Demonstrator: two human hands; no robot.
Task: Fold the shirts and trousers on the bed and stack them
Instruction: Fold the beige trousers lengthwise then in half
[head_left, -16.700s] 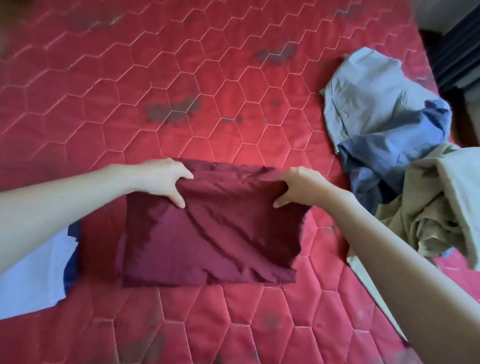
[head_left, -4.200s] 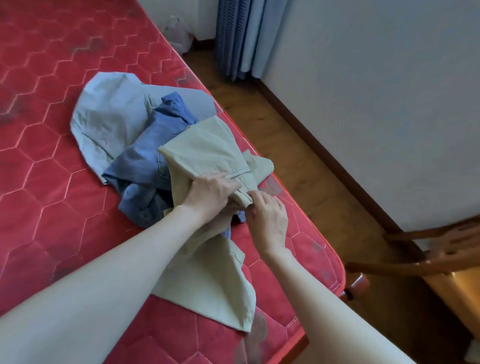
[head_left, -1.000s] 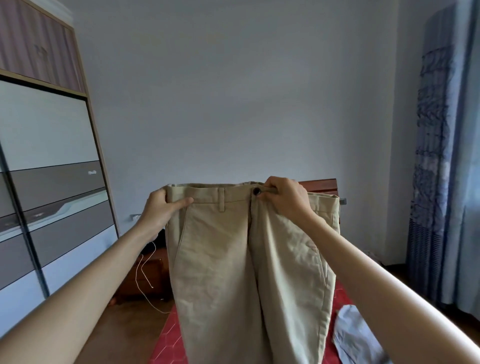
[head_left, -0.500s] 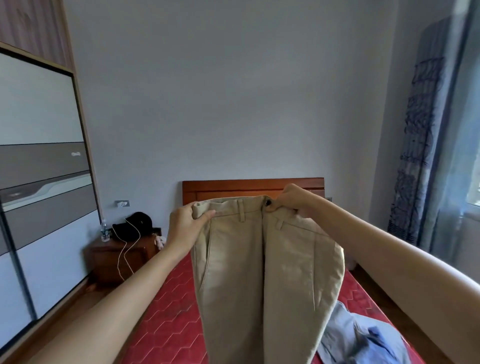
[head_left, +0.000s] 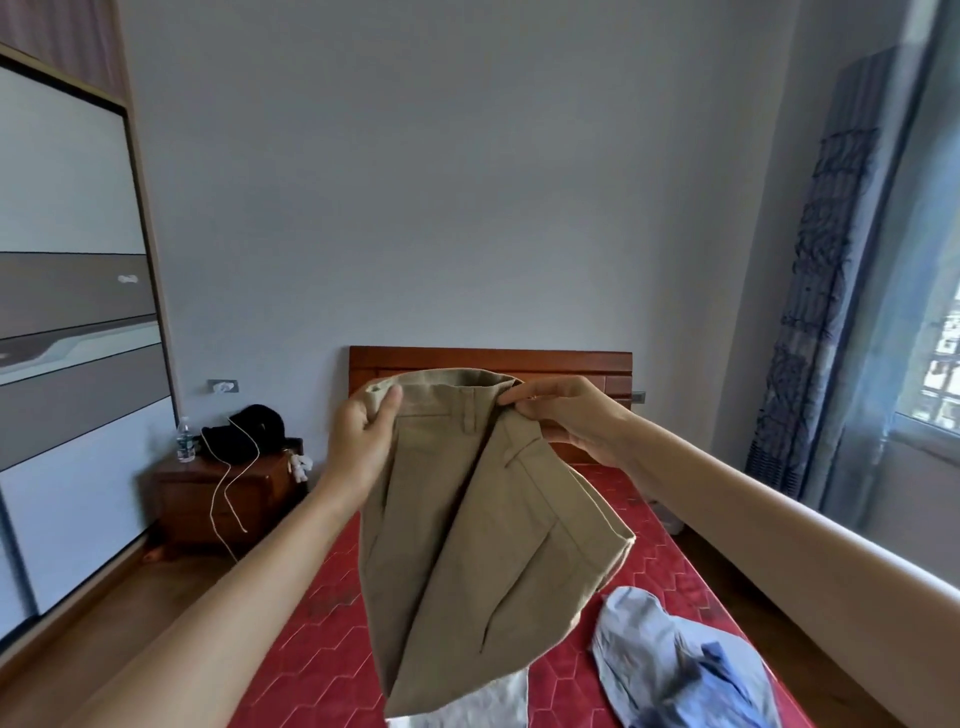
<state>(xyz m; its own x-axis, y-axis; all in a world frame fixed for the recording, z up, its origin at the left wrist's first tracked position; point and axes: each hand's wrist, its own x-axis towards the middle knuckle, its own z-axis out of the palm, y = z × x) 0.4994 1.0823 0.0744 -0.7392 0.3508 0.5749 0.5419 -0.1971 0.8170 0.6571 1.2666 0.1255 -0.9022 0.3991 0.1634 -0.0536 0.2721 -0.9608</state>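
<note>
Khaki trousers (head_left: 467, 545) hang in the air above the red quilted bed (head_left: 322, 649), held up by the waistband. My left hand (head_left: 363, 441) grips the waistband's left end, thumb over the top edge. My right hand (head_left: 566, 415) pinches the waistband near the button, and the right half of the trousers swings folded toward the left half. The legs drop out of view at the bottom. A crumpled heap of light blue and darker blue shirts (head_left: 680, 670) lies on the bed at the lower right. A pale grey garment (head_left: 478, 706) shows below the trousers.
A wooden headboard (head_left: 571, 364) stands against the far wall. A bedside cabinet (head_left: 218, 499) at the left carries a water bottle, a black item and a dangling cord. A sliding wardrobe (head_left: 67, 332) fills the left side; curtains (head_left: 826, 312) and a window are at the right.
Over the last second the view has tipped down toward the bed. My hands have drawn closer together, so the trousers' right half now folds over toward the left half.
</note>
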